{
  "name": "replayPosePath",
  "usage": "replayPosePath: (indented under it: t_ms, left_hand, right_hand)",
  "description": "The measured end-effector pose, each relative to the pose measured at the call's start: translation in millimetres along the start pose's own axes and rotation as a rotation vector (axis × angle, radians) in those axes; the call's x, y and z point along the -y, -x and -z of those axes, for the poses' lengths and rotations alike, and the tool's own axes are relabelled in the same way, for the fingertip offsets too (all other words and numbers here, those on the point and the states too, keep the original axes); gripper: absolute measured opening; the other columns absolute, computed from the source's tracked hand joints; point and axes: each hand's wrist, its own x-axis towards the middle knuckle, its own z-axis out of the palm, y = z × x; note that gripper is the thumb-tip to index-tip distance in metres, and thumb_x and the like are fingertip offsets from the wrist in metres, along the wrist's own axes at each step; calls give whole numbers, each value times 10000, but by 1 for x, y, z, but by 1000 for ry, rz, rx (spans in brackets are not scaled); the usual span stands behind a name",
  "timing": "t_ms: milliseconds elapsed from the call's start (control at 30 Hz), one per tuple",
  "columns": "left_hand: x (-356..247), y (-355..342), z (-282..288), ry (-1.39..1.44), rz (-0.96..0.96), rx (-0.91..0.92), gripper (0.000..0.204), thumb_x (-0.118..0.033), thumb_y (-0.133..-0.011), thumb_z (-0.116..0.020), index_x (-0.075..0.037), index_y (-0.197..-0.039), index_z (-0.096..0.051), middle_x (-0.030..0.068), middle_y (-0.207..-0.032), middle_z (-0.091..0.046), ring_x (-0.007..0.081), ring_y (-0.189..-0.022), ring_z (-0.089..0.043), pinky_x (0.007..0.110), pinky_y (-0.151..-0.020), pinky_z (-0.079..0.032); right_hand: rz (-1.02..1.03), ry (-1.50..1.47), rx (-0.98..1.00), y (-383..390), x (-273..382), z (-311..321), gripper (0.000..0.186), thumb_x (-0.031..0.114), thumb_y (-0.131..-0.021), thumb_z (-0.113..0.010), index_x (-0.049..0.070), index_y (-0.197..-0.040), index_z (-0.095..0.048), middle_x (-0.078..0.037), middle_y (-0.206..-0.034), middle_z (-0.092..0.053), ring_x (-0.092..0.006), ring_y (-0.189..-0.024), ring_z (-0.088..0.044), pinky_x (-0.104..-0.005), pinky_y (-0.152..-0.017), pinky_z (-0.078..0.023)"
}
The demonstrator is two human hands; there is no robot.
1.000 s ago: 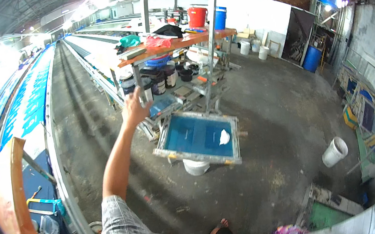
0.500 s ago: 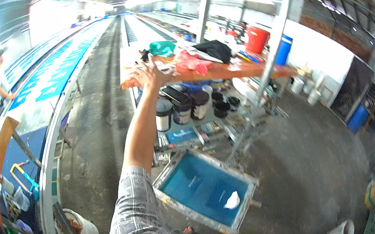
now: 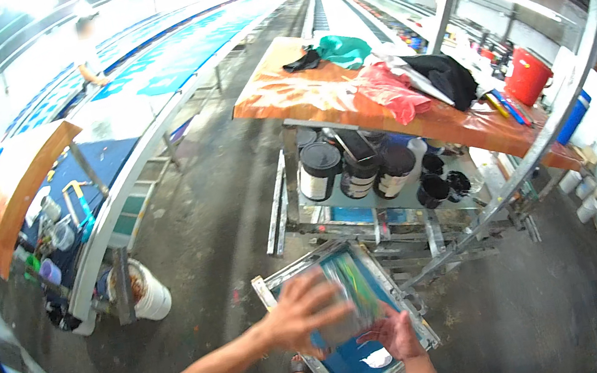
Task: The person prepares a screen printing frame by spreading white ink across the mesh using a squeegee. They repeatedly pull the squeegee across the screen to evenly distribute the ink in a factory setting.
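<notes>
A see-through, boxy thing with green and yellow streaks (image 3: pixel 360 286) is in front of me, smeared by motion. My left hand (image 3: pixel 304 312) is round its left side, fingers spread over it and blurred. At its lower right is my right hand (image 3: pixel 398 335), palm turned inward and fingers apart; whether it touches the thing is unclear. Below both hands a screen-printing frame (image 3: pixel 260 290) with blue mesh leans low down, partly hidden by them. A crumpled white scrap (image 3: pixel 377 359) lies on its mesh.
Ahead stands an orange-topped table (image 3: pixel 284 95) with green, red and black cloths and a red bucket (image 3: pixel 527 76). Dark-lidded tubs (image 3: pixel 319 171) fill its lower shelf. A white bucket (image 3: pixel 150 292) is at left. A person (image 3: pixel 87 56) stands by the long printing tables (image 3: pixel 162 67).
My left hand has come back from the tabletop and down over the frame, now with the see-through thing. My right hand has entered view. The view has swung left and down.
</notes>
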Motion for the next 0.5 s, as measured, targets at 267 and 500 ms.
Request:
replayPosePath:
  t_ms: [267, 500]
  left_hand:
    - [-137, 71, -112, 157, 846, -408, 1294, -637, -634, -874, -133, -1652, -253, 216, -1656, -277, 394, -1502, -325, 577, -1157, -307]
    - [-208, 73, -229, 957, 1689, -828, 563, -462, -993, -682, 17, -1288, -658, 89, -1176, -720, 189, -1053, -675, 368, -902, -527]
  right_hand:
    - [-149, -59, -58, 26, -77, 85, 313, 192, -1007, -702, 47, -1275, -633, -39, -1150, -707, -128, -1024, -661, -320, -920, -532]
    - [-174, 959, 373, 42, -52, 111, 467, 351, -1017, -683, 12, -1333, -618, -57, -1203, -699, -148, -1094, -635, -307, -950, -514]
